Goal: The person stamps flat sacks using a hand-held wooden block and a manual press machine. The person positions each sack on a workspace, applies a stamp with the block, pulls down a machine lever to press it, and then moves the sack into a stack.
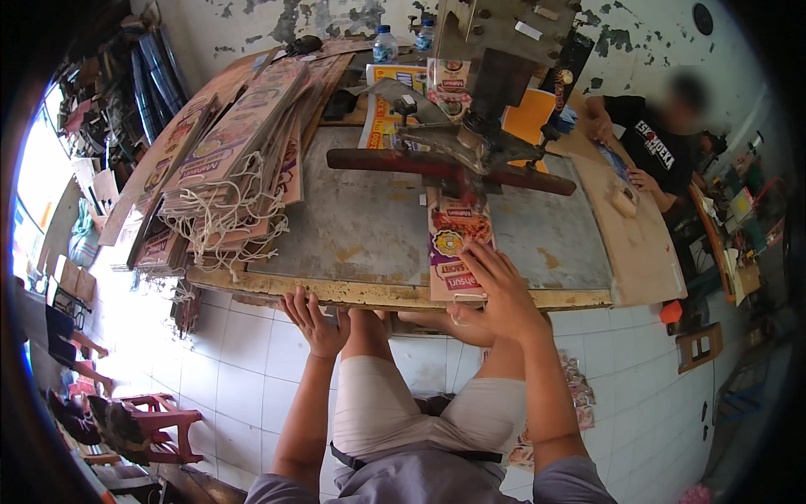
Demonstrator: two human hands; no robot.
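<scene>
A long printed cardboard strip, orange and purple with a white cord loop at its near end, lies on the grey metal plate. Its far end passes beneath the dark red crossbar of a hand press. My right hand rests over the strip's near right side, fingers stretched out along it and the thumb by the cord. At the table's front edge, left of the strip, my left hand touches the wood with its fingers spread, holding nothing.
Stacked printed strips with white cords cover the table's left side. Two water bottles stand at the back. A person in a black shirt works at the right. A red stool is at lower left; printed pieces lie on the floor.
</scene>
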